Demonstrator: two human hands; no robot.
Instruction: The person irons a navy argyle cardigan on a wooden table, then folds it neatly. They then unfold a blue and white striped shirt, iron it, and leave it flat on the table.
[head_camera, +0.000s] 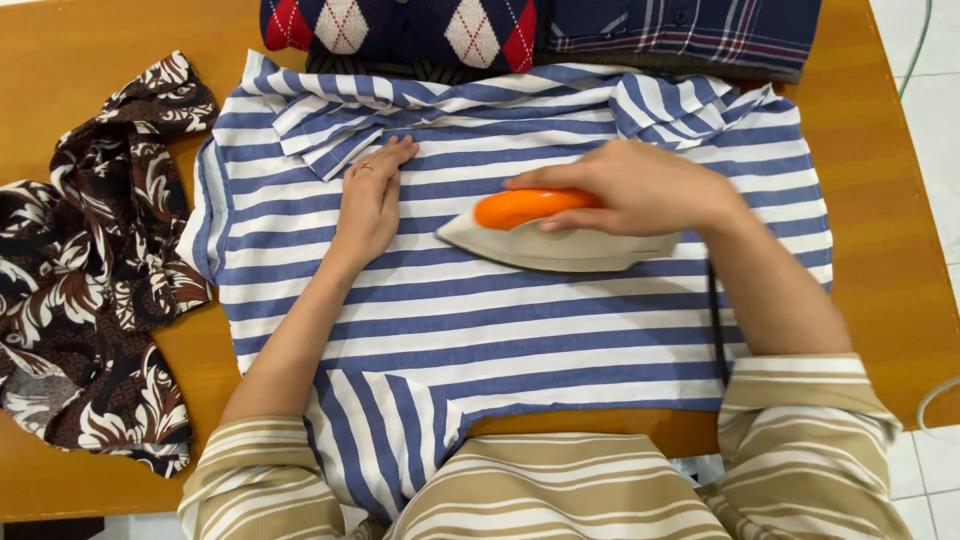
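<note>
A blue-and-white striped shirt (520, 320) lay spread flat across the middle of the wooden bench (880, 270), its collar toward 12 o'clock and its hem hanging over the near edge at 6 o'clock. The right hand (640, 185) was wrapped in a closed grip around the orange handle of a white iron (555, 235), which rested sole-down on the shirt's chest, tip pointing to 9 o'clock. The left hand (372, 195) lay open, palm down, fingers spread flat on the fabric just at 9 o'clock of the iron's tip, below the collar, holding nothing. A brown floral cloth (90, 270) sat crumpled at 9 o'clock, touching the shirt's sleeve. At 12 o'clock lay 2 folded garments: an argyle sweater (400, 30) and a dark plaid shirt (690, 30).
</note>
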